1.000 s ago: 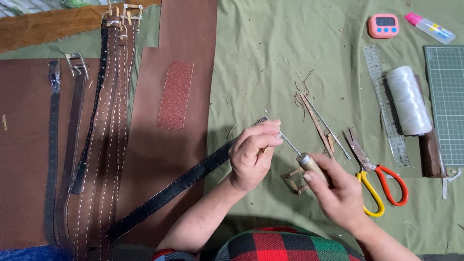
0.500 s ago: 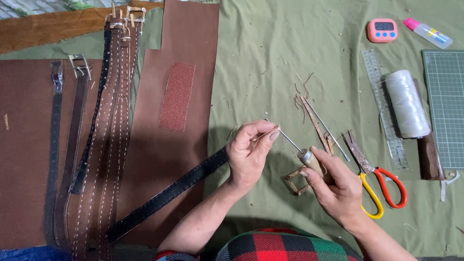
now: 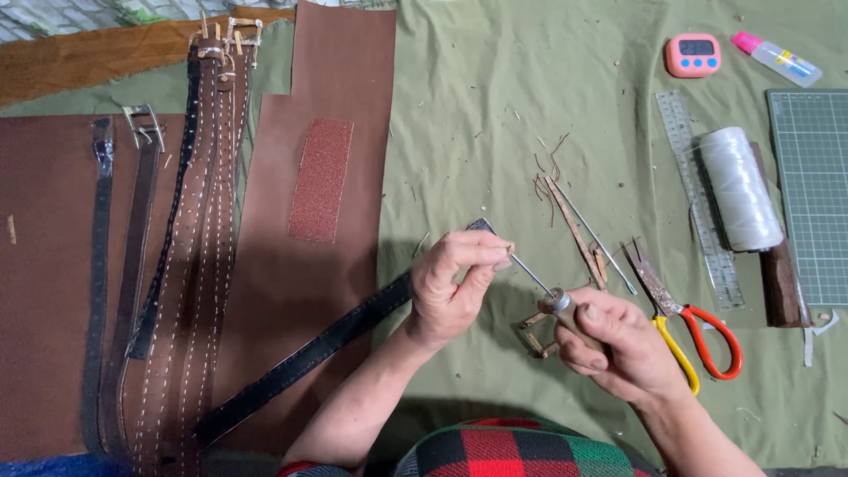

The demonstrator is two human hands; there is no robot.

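The awl [image 3: 555, 299] looks light and rigid, a thin steel spike that would not bend but could easily prick; I judge the safe place to take it is the stubby wooden handle, well behind the metal collar. That is where the right hand [image 3: 618, 344] has it, fingers wrapped and pressed tight around the handle, spike aimed toward ten o'clock. The left hand [image 3: 455, 287] pinches the tip end of the black belt [image 3: 309, 358] between thumb and fingertips, right where the spike meets it. The belt seems supple along its length yet stiff enough to keep its flat shape; it is probably a bit slick on the face, so a firm pinch near the end suits it.

It is a narrow dark strap with a row of small holes, trailing from the left hand toward seven o'clock across a brown leather sheet [image 3: 340, 115] and onto the green cloth [image 3: 495, 97]. Just under the right hand lies a small brass buckle [image 3: 537, 336]. At three o'clock from that hand sit the scissors [image 3: 685, 322] with red and yellow handles, near but apart.
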